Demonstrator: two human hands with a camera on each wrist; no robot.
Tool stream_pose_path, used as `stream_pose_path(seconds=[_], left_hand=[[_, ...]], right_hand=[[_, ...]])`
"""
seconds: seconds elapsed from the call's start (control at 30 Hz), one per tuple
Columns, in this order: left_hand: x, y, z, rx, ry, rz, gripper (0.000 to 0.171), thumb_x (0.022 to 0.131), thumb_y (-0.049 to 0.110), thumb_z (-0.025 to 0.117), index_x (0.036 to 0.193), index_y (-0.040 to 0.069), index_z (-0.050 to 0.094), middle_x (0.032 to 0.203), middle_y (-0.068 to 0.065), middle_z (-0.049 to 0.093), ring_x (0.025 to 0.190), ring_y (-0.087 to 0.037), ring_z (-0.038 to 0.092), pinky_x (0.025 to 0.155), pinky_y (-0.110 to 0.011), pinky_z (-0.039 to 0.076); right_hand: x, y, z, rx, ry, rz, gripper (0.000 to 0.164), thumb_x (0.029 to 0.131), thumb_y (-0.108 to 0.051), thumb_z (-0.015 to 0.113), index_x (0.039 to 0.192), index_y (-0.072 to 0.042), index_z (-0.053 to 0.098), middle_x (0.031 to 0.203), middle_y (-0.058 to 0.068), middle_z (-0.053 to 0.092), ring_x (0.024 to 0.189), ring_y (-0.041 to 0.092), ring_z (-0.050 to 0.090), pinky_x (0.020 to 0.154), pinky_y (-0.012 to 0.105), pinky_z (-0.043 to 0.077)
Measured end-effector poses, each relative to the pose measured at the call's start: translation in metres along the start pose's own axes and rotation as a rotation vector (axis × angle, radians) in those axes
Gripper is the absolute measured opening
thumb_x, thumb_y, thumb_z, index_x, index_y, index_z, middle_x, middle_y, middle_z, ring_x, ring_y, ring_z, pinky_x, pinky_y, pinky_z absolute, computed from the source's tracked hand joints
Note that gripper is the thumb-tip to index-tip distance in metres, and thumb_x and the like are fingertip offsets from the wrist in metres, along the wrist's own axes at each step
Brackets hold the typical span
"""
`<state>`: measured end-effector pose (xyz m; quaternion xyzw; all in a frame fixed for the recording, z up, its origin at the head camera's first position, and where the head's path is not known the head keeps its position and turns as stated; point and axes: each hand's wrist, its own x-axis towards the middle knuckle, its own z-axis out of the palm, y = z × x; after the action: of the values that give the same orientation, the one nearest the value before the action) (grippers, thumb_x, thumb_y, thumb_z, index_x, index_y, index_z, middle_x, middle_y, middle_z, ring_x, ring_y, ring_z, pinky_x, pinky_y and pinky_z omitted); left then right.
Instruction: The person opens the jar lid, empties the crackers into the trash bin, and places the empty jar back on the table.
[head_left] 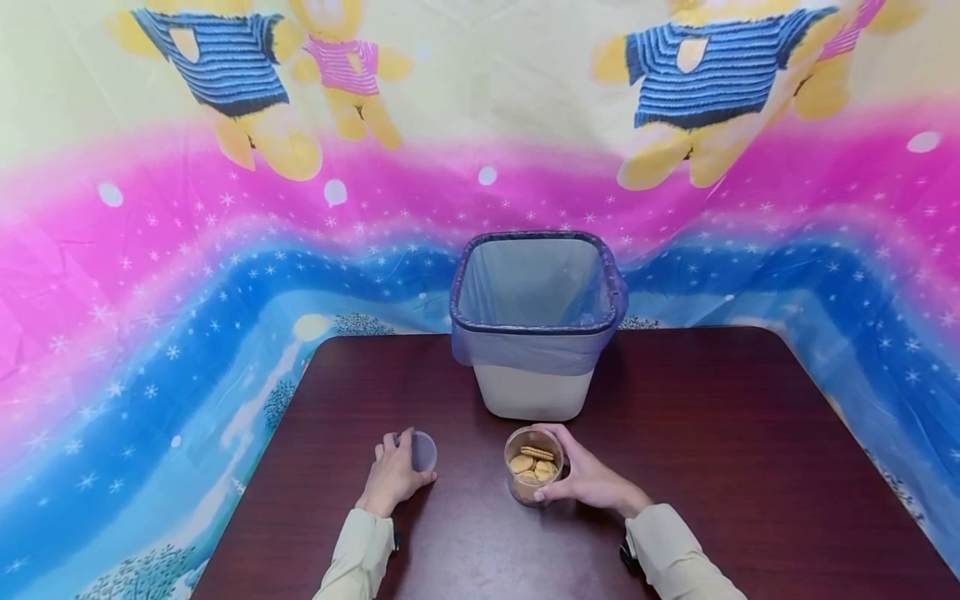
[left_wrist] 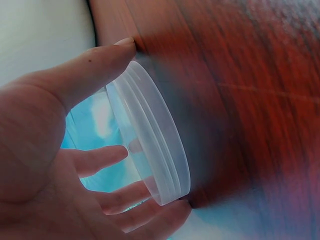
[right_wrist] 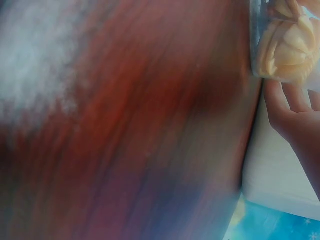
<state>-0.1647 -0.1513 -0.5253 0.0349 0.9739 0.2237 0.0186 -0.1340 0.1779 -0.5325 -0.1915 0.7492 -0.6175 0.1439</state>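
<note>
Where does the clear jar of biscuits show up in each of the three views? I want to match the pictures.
Head: the jar is below centre, slightly right, held in the right hand, in front of the bin.
Left wrist: not in this picture.
Right wrist: the jar is at the upper right edge, partly cut off.
Shared landmark: the dark reddish table, visible in all three.

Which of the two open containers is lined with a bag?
The white bin at the back, with the bluish bag; the smaller clear jar in the right hand holds biscuits.
</note>
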Motion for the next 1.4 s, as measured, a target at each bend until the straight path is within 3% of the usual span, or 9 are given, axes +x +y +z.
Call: stream_pose_path(seconds=[0.6, 0.87, 1.1, 1.4], left_hand=[[0.000, 0.001, -0.001, 0.004, 0.003, 0.008, 0.088, 0.066, 0.032, 0.087, 0.137, 0.000, 0.047, 0.131, -0.031, 0.043, 0.112, -0.046, 0.044, 0.083, -0.057, 0.046], [-0.001, 0.012, -0.012, -0.011, 0.005, 0.023, 0.083, 0.071, 0.036, 0.083, 0.138, 0.001, 0.047, 0.136, -0.030, 0.041, 0.117, -0.046, 0.041, 0.084, -0.057, 0.040], [0.001, 0.026, -0.025, -0.050, 0.100, 0.110, 0.053, 0.087, 0.027, 0.068, 0.131, 0.001, 0.055, 0.133, -0.029, 0.046, 0.116, -0.046, 0.045, 0.088, -0.058, 0.043], [0.004, 0.049, -0.056, -0.105, 0.248, 0.242, 0.038, 0.092, 0.021, 0.062, 0.124, 0.001, 0.060, 0.130, -0.023, 0.054, 0.115, -0.040, 0.055, 0.093, -0.053, 0.047]], right_hand=[[0.000, -0.002, 0.001, -0.005, 0.007, 0.012, 0.086, 0.072, -0.018, 0.085, 0.142, -0.026, 0.035, 0.144, 0.007, 0.046, 0.134, 0.029, 0.041, 0.106, 0.022, 0.032], [0.000, -0.003, 0.001, 0.005, 0.010, 0.002, 0.086, 0.072, -0.018, 0.085, 0.142, -0.023, 0.035, 0.145, 0.011, 0.044, 0.134, 0.032, 0.040, 0.105, 0.021, 0.032], [-0.001, -0.002, 0.001, -0.010, 0.019, 0.017, 0.087, 0.072, -0.019, 0.085, 0.143, -0.024, 0.035, 0.145, 0.011, 0.044, 0.133, 0.031, 0.040, 0.105, 0.022, 0.033], [-0.001, 0.002, 0.002, -0.008, 0.013, 0.004, 0.087, 0.072, -0.018, 0.085, 0.143, -0.020, 0.034, 0.146, 0.010, 0.044, 0.134, 0.030, 0.040, 0.105, 0.019, 0.032]])
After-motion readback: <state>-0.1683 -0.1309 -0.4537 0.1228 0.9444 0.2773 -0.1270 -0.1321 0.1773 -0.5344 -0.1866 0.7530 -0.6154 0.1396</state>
